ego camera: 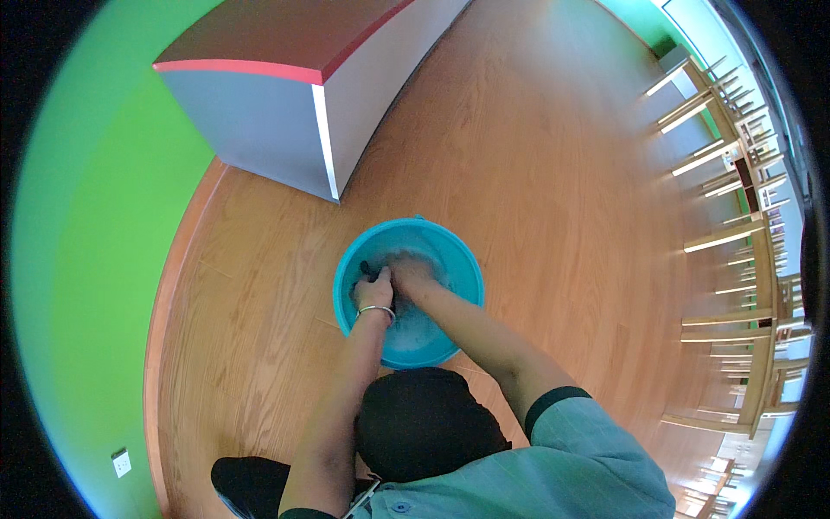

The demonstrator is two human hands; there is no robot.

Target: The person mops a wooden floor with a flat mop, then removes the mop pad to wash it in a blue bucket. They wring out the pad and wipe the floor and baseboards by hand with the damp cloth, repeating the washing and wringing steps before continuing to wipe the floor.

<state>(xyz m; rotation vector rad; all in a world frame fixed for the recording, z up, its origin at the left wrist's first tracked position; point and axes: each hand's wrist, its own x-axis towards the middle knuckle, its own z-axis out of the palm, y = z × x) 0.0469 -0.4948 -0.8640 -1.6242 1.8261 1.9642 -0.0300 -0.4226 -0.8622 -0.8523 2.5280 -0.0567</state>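
A blue plastic bucket (470,259) stands on the wooden floor before me, with cloudy, foamy water (415,331) in it. Both of my hands reach down inside its rim. My left hand (374,290), with a silver bangle (377,310) at the wrist, grips a dark, wet-looking cloth (366,267). Close beside it, fingers down, is my right hand (410,271), blurred by motion. Its fingertips are hidden, so what it holds cannot be made out.
A counter (259,117) with a red-edged brown top stands beyond the bucket, against the green wall (110,259). Wooden tables (765,272) with chairs line the far right. My dark-covered knee (428,422) is just behind the bucket. A wall socket (121,463) is low at left.
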